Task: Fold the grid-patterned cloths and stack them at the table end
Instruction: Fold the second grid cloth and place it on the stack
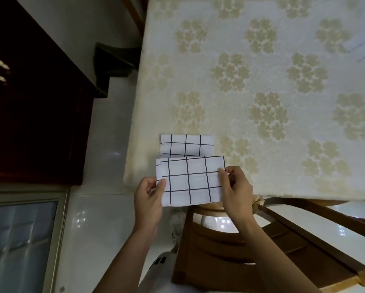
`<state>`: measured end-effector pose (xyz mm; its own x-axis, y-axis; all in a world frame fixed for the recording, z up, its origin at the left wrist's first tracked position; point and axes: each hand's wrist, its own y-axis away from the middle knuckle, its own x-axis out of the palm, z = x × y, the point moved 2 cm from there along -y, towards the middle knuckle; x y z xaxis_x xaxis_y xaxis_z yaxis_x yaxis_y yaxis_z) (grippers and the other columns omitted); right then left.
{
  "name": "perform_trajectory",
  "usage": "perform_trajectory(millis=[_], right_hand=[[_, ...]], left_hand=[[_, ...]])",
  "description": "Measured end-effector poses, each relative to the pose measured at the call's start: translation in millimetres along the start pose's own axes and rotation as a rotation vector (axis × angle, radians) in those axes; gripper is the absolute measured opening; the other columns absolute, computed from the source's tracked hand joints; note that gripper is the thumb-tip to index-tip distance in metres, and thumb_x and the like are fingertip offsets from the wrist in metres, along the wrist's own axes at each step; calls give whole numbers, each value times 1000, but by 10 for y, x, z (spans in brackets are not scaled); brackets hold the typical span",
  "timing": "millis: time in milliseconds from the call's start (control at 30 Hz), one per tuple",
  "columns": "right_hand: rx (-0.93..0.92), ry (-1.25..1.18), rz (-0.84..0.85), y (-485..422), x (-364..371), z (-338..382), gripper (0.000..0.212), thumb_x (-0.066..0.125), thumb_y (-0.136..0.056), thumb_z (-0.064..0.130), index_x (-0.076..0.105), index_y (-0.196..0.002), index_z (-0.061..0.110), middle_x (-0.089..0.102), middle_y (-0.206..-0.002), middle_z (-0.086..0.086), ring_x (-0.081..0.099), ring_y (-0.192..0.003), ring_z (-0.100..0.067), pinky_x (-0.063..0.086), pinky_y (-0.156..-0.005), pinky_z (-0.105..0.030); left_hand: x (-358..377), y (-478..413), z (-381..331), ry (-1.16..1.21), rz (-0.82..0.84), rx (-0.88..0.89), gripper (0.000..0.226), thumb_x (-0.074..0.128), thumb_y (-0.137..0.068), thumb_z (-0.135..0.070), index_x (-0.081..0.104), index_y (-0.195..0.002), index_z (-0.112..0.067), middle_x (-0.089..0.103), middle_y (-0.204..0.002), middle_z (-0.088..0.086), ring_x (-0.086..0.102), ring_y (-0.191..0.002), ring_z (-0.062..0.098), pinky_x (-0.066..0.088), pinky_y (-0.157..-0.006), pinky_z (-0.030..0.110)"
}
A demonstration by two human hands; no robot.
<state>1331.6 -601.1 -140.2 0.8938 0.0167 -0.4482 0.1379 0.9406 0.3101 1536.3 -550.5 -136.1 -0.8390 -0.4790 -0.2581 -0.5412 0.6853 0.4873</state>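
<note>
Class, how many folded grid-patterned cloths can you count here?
2: the held cloth pinched by left hand and right hand; the lying cloth on the table behind it. Others may hide beneath.

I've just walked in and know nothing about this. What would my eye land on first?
A folded grid cloth, white with black lines, pinched at its two ends by the left hand and right hand over the table's near left corner. Just beyond it a second folded grid cloth lies on the flower-patterned table cover. A wooden chair stands below the hands.
</note>
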Motion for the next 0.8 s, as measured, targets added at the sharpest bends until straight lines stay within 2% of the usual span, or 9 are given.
perform_trajectory(millis=[100, 200, 333, 467, 567, 800], right_hand=[[25, 21, -21, -233, 92, -4, 19, 52, -101, 38, 55, -89, 23, 53, -61, 5, 49, -54, -4, 38, -51, -26], [30, 61, -48, -502, 202, -25, 22, 53, -101, 36, 56, -87, 19, 56, -67, 6, 52, -60, -5, 37, -52, -18], [45, 100, -84, -824, 347, -73, 25, 55, -100, 34, 59, -86, 14, 62, -74, 0, 57, -69, -16, 38, -55, -19], [72, 158, -74, -1006, 468, -123, 24, 56, -99, 35, 61, -88, 15, 62, -77, 2, 58, -72, -17, 38, -57, -19], [85, 218, -76, -1051, 510, -121, 23, 56, -99, 36, 64, -95, 15, 61, -78, 8, 56, -72, -11, 36, -57, -14], [148, 260, -94, -1085, 536, -131, 25, 60, -97, 39, 65, -98, 14, 57, -75, 12, 53, -70, -8, 36, -54, -19]], left_hand=[[91, -282, -58, -25, 44, 8, 6, 66, -94, -21, 63, -95, -14, 71, -97, 5, 67, -92, 18, 55, -78, 31], [190, -572, -107, -51, 35, 24, 4, 67, -94, -18, 64, -92, -16, 71, -95, 2, 66, -89, 14, 50, -72, 21], [321, -893, -158, -105, 22, 52, 7, 67, -93, -17, 62, -90, -13, 66, -87, -2, 59, -81, 9, 45, -66, 9], [398, -1111, -109, -196, 18, 57, 11, 66, -94, -21, 62, -87, -13, 65, -83, 0, 57, -76, 11, 45, -69, 22], [425, -1200, -69, -248, -7, 69, 13, 66, -94, -20, 61, -86, -11, 62, -78, -3, 54, -72, 10, 43, -67, 22], [453, -1220, -56, -373, -58, 95, 15, 65, -95, -22, 59, -85, -12, 59, -75, -9, 52, -68, 2, 36, -56, 3]])
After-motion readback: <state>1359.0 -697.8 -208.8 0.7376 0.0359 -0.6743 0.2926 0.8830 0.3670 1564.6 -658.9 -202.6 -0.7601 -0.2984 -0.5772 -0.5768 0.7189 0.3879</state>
